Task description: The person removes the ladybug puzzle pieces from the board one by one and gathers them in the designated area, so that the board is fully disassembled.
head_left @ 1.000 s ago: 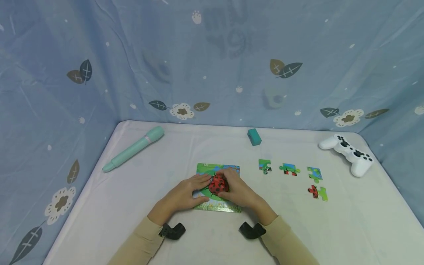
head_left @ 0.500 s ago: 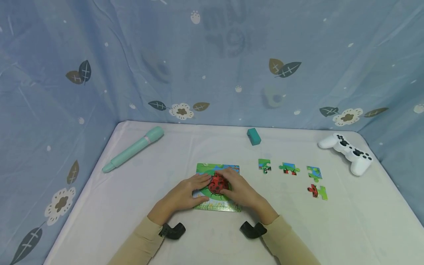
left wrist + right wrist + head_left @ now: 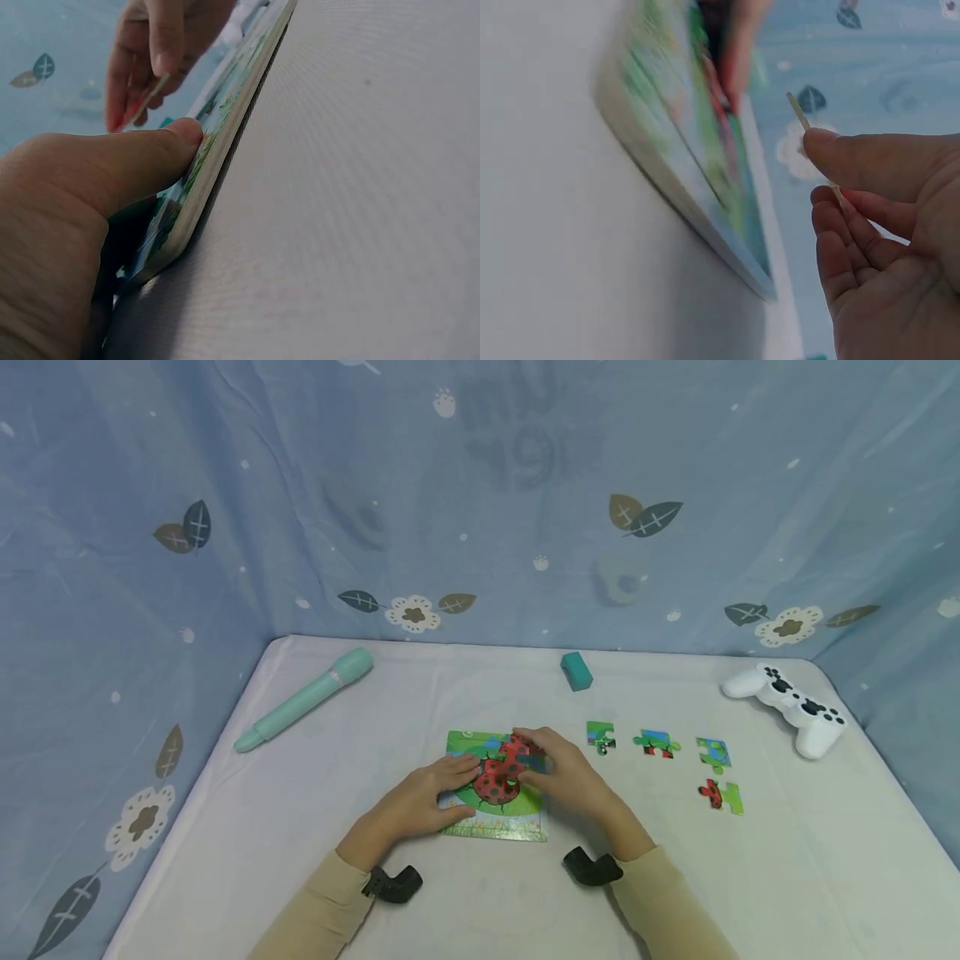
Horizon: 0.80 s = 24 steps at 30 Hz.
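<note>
A picture puzzle board with a ladybug design lies on the white table in the head view. My left hand rests on its left side, fingers stretched over the picture; in the left wrist view the thumb presses near the board's edge. Over the board's right part, my right hand pinches a red puzzle piece between thumb and fingers. The right wrist view shows that thin piece edge-on and tilted, held apart from the board. Part of the picture beneath is covered by both hands.
Several loose puzzle pieces lie to the right of the board. Farther back are a teal block and a white game controller. A mint-green stick-shaped object lies at the left. Blue patterned cloth surrounds the table.
My right hand has moved right and a little back, lifting a red ladybug puzzle piece off the board. The left hand has stayed in place.
</note>
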Tool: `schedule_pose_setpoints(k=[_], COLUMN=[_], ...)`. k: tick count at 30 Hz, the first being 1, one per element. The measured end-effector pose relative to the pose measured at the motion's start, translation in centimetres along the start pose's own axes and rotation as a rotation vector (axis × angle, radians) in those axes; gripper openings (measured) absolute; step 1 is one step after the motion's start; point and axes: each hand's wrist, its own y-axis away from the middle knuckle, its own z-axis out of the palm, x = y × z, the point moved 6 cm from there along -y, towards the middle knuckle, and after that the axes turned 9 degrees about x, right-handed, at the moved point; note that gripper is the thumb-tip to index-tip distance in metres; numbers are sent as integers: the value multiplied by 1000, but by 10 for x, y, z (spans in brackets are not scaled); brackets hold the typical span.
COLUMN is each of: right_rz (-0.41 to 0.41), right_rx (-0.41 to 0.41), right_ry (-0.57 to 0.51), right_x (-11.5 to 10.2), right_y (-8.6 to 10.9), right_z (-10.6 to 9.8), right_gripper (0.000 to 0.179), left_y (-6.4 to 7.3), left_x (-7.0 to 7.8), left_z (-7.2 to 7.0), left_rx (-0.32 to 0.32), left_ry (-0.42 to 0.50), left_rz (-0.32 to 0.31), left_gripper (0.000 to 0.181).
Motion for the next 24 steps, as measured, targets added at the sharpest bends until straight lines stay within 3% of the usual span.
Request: schedule_pose_setpoints(k=[9,19,24], right_rz=[35,38,137], right_rx=[77,143,103], right_ry=[36,77,105], right_x=[24,55,76], right_y=[22,71,92], right_z=[-58,-109,-129], right_gripper=[61,57,58], left_y=[1,4,1], left_x=[2,1,2], left_z=[-1,-4,-2], left_rx=[17,23,32], left_ry=[-10,3,-4], left_rz=[18,15,21], left_gripper=[59,62,62])
